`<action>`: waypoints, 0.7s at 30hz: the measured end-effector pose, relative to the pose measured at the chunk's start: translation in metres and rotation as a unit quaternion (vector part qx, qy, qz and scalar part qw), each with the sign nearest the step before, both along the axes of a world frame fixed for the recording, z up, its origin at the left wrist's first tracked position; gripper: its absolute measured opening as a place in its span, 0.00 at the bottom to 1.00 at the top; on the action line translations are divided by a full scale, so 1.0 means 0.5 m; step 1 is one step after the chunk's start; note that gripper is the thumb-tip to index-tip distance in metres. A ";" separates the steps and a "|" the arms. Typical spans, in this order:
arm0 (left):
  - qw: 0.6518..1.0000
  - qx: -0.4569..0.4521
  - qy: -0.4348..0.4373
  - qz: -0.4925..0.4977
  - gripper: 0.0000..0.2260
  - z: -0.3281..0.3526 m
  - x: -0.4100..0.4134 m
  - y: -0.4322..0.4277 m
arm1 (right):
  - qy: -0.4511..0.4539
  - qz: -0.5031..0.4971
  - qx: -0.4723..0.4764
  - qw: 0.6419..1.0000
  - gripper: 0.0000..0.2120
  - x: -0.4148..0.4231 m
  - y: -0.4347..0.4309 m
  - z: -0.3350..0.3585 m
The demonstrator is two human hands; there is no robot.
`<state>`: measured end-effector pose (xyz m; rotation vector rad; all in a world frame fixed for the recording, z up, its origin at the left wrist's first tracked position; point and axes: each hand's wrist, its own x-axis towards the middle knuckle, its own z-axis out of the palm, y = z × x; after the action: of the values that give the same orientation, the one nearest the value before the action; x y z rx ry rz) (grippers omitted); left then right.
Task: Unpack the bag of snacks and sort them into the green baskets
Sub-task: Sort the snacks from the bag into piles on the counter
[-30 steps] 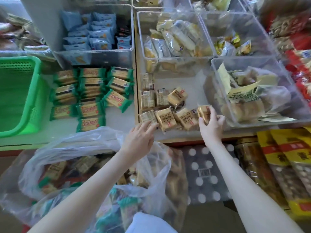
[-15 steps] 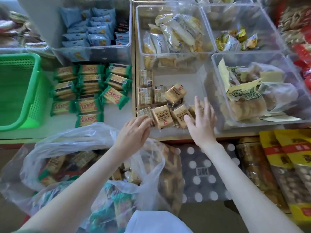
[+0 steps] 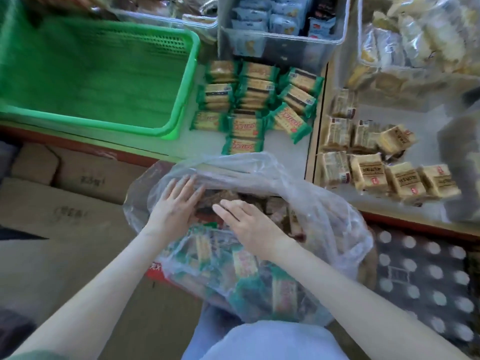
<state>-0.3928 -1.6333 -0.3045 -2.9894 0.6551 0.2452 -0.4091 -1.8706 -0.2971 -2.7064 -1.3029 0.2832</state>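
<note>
– Green plastic is the basket (image 3: 91, 123); it sits at the left end of the shelf (image 3: 285, 149), close to the front edge.

– And the bag (image 3: 335, 224)?

– Clear and thin. It hangs in front of the shelf, below the front edge, with its open mouth up against that edge. Green and dark wrappers show through the plastic.

– What are the hands doing?

– Both are at the mouth of the bag. The left hand (image 3: 174, 203) lies flat with its fingers straight and spread over the contents on the left side. The right hand (image 3: 249, 224) is just beside it, palm down and fingers stretched out. Neither is gripping anything that I can see.

– What is already out on the shelf?

– The green-wrapped packs (image 3: 252, 100) lie in a loose cluster right of the basket, reaching from the clear bin (image 3: 280, 45) at the back down to near the front edge. Past a wooden divider, the tan packs (image 3: 376, 175) lie in rough rows towards the right end.

– Anything lower down?

– Cardboard boxes (image 3: 65, 203) below the shelf on the left, and a dotted package (image 3: 420, 276) on the right. The blur hides the print on them.
</note>
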 end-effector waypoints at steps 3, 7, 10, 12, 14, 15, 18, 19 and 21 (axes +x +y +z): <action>0.999 0.031 0.002 0.029 0.35 0.001 -0.008 0.075 | -0.016 0.033 -0.064 0.997 0.39 0.023 0.083 -0.003; 1.000 0.016 0.005 0.018 0.30 -0.016 0.007 0.145 | -0.009 0.066 -0.058 0.996 0.31 0.067 0.183 -0.040; 1.000 0.008 -0.020 -0.010 0.26 -0.041 0.031 0.174 | 0.011 0.025 -0.051 0.998 0.28 0.091 0.244 -0.059; 0.999 0.021 -0.026 -0.014 0.26 -0.047 0.051 0.181 | 0.042 0.018 -0.101 0.994 0.30 0.106 0.265 -0.076; 0.998 0.043 -0.025 -0.031 0.25 -0.049 0.064 0.184 | 0.067 -0.008 -0.129 0.989 0.32 0.120 0.278 -0.082; 0.997 0.066 -0.017 -0.028 0.25 -0.056 0.068 0.185 | 0.066 -0.017 -0.127 0.990 0.32 0.126 0.284 -0.088; 0.999 0.036 -0.022 -0.022 0.25 -0.053 0.081 0.194 | 0.053 -0.033 -0.108 0.992 0.28 0.139 0.300 -0.091; 0.999 0.031 -0.008 -0.027 0.26 -0.055 0.083 0.198 | 0.050 -0.038 -0.112 0.992 0.28 0.141 0.301 -0.088; 0.998 0.019 0.006 -0.053 0.28 -0.051 0.091 0.202 | 0.052 -0.051 -0.125 0.989 0.28 0.145 0.293 -0.078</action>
<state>-0.3474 -1.5323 -0.3299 -2.9075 0.7989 0.2647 -0.3366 -1.7240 -0.3359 -2.9039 -1.1678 0.6070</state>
